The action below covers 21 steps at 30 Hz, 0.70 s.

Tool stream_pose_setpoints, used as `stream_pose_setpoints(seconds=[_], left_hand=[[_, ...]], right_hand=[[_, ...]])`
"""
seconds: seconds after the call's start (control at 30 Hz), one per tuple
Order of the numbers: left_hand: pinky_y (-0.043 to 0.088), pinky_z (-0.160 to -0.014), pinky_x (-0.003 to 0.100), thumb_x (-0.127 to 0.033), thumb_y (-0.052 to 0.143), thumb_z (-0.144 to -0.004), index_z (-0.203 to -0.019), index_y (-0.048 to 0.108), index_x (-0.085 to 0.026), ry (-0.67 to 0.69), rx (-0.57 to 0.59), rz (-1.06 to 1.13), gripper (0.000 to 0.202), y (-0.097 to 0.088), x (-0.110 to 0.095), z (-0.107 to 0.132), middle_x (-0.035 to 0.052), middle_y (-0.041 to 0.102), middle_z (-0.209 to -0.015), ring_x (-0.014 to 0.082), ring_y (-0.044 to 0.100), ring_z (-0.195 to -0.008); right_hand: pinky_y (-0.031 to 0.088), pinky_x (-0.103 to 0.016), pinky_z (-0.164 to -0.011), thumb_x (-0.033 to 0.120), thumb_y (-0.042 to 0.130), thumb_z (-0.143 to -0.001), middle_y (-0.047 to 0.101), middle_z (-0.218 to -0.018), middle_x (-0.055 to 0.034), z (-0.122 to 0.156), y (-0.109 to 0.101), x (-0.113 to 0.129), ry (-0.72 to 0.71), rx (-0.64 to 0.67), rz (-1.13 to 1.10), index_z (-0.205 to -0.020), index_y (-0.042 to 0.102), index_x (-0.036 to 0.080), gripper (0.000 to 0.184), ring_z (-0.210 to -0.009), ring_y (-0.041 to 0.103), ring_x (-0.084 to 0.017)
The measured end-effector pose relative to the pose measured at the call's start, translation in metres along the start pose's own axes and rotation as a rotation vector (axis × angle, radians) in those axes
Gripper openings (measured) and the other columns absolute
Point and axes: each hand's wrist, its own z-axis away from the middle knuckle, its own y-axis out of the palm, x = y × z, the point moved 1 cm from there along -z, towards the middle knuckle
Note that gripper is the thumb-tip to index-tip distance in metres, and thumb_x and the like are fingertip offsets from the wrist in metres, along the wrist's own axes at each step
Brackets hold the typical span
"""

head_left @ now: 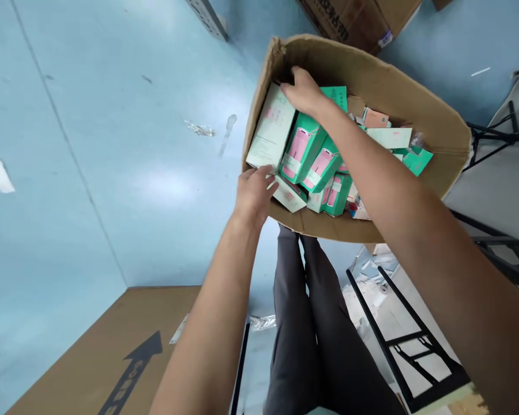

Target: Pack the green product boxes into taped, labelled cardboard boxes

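Note:
A large open cardboard carton (441, 121) holds several small boxes. At its left end lies a long white box (271, 129) with faint pink print. My right hand (301, 92) is at the far end of this white box, fingers bent over its corner; some fingertips are hidden. At the near end, beside the carton's rim, my left hand (256, 193) has its fingers curled against the same box. Right of it lean green boxes (300, 147) with pink pictures on them. Below my left fingers a smaller white box (290, 196) lies tilted.
Another brown carton (350, 23) stands beyond. A big cardboard box (99, 351) with a printed arrow is at lower left. Black metal legs (409, 340) stand at the right, near white scraps (372, 294). A grey metal post (210, 20) rises from the blue floor (155, 184).

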Motion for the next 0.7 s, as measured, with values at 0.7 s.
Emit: stream_pose_setpoints(seconds=[0.7], left_hand=[[0.067,-0.078,0.032,-0.023,0.061,-0.098,-0.102,0.073,-0.020,-0.484,-0.090,0.305,0.013,-0.008,-0.013,0.296,0.0082,0.079,-0.094,0.0215,0.078,-0.084]], right_hand=[[0.056,-0.052,-0.125,0.045,0.070,-0.108,0.081,-0.137,-0.0124,0.428,-0.160,0.197,0.113,-0.443,-0.397,-0.120,0.077,0.028,0.022,-0.136,0.073,-0.030]])
